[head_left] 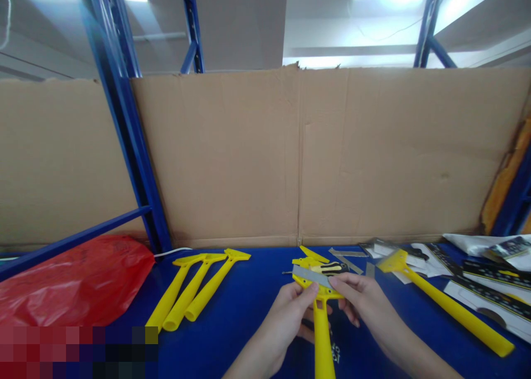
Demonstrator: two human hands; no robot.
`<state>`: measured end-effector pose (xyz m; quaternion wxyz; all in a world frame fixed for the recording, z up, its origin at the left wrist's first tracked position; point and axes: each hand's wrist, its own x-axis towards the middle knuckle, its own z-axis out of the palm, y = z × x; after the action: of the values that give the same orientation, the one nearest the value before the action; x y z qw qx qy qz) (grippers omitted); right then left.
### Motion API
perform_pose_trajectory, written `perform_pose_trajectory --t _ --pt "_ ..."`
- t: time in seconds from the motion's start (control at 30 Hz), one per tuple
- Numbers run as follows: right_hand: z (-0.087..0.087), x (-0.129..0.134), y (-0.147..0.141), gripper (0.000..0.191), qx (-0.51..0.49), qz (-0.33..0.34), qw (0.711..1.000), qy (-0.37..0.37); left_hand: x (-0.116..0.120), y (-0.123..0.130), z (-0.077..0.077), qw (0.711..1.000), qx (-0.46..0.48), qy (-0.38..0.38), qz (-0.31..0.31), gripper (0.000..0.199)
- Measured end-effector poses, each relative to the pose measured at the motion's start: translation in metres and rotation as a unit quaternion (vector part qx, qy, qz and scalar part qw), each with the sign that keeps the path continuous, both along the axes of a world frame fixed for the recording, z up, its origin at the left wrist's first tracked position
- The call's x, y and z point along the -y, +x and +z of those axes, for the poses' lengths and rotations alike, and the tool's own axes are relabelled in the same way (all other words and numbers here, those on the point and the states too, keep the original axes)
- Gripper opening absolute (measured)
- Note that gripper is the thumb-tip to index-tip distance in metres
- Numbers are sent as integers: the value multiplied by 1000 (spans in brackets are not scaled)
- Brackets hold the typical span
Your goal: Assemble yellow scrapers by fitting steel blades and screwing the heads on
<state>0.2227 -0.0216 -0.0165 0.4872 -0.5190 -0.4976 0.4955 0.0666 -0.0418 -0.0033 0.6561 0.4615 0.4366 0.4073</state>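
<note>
In the middle front, a yellow scraper [323, 337] points its handle toward me, with its wide head facing away. My left hand [284, 312] grips the head from the left, thumb on its face. A flat grey blade [310, 276] lies slantwise across the head. My right hand [367, 299] pinches the blade's right end between thumb and fingers. Just behind the head rest a screwdriver [335, 268] with a pale yellow and black handle, and a loose yellow plastic piece [313, 254].
Three yellow scraper handles [211, 287] lie left on the blue table [232, 346]. Another long yellow scraper [456, 310] lies right, beside printed card packaging [493, 301] and loose metal blades [350, 253]. A red plastic bag [103, 279] sits far left. A cardboard wall [224, 157] and blue posts [133, 146] stand behind.
</note>
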Motion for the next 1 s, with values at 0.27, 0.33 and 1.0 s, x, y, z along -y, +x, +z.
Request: perform_pose_trajectory --t 0.27,0.33,1.0 --pt "0 3 -2 32 -4 10 1000 -7 -12 -8 0 995 -20 -4 100 31" --pt "-1 3 -3 34 -9 13 1000 -7 -12 -8 0 994 -19 -6 106 27" --pt "-1 21 -14 34 91 194 973 -82 -10 -6 7 969 103 -27 223 14"
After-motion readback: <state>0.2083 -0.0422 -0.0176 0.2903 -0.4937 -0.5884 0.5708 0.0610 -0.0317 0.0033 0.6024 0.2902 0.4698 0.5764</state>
